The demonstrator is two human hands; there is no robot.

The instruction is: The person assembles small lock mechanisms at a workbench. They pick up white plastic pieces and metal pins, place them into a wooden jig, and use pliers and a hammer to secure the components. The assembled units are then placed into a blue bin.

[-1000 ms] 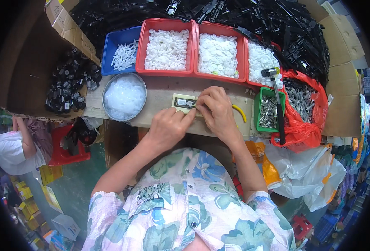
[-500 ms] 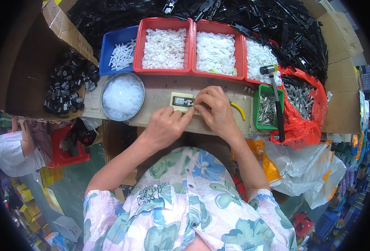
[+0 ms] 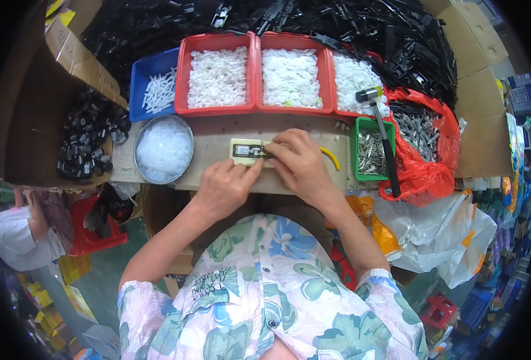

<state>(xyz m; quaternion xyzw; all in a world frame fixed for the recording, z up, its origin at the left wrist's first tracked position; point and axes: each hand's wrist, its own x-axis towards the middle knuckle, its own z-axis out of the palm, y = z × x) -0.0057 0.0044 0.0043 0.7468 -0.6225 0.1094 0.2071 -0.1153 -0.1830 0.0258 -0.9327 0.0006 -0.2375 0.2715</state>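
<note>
A shallow cream-coloured block lies on the workbench in front of me. In it rests a small black oblong part with a pale rectangle at its left and light metal bits toward its right. My left hand is curled against the block's near edge, its index finger reaching to the black part. At the right end of that part, my right hand has thumb and fingers closed in a pinch. Those fingers hide whatever is between them. A yellow curved tool handle lies just beyond the right hand.
A bowl of translucent pieces stands left. Behind are a blue tray and red trays of white pieces. At right, a hammer lies across a green bin of metal pins, beside a red bag. Black parts heap behind.
The whole view has shifted, so the bench appears farther left. Both hands stay at the block, with the right fingers still at the black part's right end.
</note>
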